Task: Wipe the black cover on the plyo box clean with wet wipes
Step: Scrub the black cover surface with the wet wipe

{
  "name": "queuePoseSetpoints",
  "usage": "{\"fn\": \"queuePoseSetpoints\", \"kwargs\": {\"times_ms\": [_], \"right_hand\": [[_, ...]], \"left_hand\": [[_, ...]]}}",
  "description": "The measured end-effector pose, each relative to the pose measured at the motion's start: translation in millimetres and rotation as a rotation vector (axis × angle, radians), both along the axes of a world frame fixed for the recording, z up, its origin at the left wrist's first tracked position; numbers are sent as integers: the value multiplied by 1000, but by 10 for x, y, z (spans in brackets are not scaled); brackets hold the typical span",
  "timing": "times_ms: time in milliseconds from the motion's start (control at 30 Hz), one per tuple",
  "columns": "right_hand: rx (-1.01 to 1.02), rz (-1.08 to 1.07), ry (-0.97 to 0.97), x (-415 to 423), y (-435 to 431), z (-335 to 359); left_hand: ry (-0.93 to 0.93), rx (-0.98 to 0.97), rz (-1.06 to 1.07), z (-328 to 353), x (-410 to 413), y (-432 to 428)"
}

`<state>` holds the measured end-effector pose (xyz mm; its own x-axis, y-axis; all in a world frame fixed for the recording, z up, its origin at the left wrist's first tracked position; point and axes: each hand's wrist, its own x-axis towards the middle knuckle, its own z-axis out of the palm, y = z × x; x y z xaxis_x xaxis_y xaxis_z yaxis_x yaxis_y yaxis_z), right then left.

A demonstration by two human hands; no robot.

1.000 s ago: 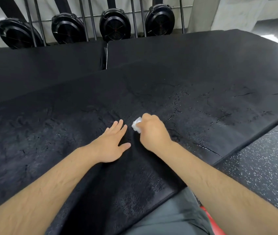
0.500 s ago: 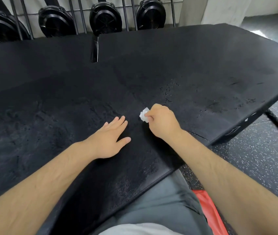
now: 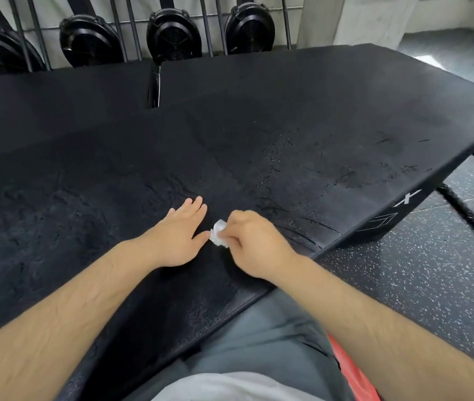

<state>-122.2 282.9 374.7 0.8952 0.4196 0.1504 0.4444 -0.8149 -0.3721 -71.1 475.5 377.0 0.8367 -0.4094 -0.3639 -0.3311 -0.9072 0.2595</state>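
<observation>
The black cover (image 3: 302, 134) of the plyo box fills most of the view; its surface is rough, cracked and flecked with wet spots on the right half. My right hand (image 3: 254, 244) is closed around a small crumpled white wet wipe (image 3: 218, 233) and presses it onto the cover near the front edge. My left hand (image 3: 176, 235) lies flat on the cover just left of the wipe, fingers together and pointing away, thumb almost touching the wipe.
Several black round fan units (image 3: 173, 39) stand behind metal bars at the back. A gap (image 3: 154, 88) splits the far boxes. Speckled rubber floor (image 3: 432, 285) lies to the right, crossed by a thick black rope (image 3: 473, 218). A red object (image 3: 351, 371) sits by my leg.
My right hand slid the wipe out to the right and then back toward me and left, ending beside the left thumb. The left hand stayed flat. The view shifted slightly.
</observation>
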Motion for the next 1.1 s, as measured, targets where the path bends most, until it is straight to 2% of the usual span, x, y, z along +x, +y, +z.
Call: {"fn": "queuePoseSetpoints", "kwargs": {"times_ms": [67,133,167,300,333,367,467,500,600,633,667,767,800,867,933,967,1000,1100], "right_hand": [[-33,-146,-3,185,-217,31],[20,-426,38,353,-467,16],[56,-481,36,348,-481,-4],[50,-106,5,-9,-181,-54],[44,-97,28,-7,-246,-30],[29,-160,44,73,-372,-34],[75,-524,62,236,-762,-115],[85,-527,44,182,-725,-117],[102,-207,0,-196,-396,-93],[119,-159,2,-247,-428,-104],[124,-187,2,-210,-543,-113],[128,-522,-40,-12,-988,-228],[127,-565,-59,-35,-1002,-265],[123,-446,-114,-210,-777,-288],[152,-241,-95,-439,-635,-292],[157,-205,-88,-452,-710,-299],[164,-245,-107,-395,-851,-320],[235,-546,-215,-254,-1256,-427]], "left_hand": [[1,-1,-62,28,-39,-22],[36,-18,-140,36,-127,-64],[51,-31,-155,26,-174,-89],[50,-72,-130,-22,-258,-133],[47,-79,-126,-25,-258,-124],[45,-83,-121,-28,-257,-111],[28,-77,-118,-6,-274,-120],[4,-62,-132,0,-280,-140],[-42,-45,-189,32,-281,-261],[-35,-52,-200,44,-283,-309],[-31,-55,-209,53,-289,-358],[-56,-40,-239,47,-329,-486],[-65,-39,-239,40,-346,-521],[-84,-40,-238,20,-370,-593],[-100,-57,-235,11,-387,-651],[-108,-67,-231,16,-395,-674],[-118,-78,-228,22,-403,-696],[-182,-135,-230,61,-460,-795]]}}
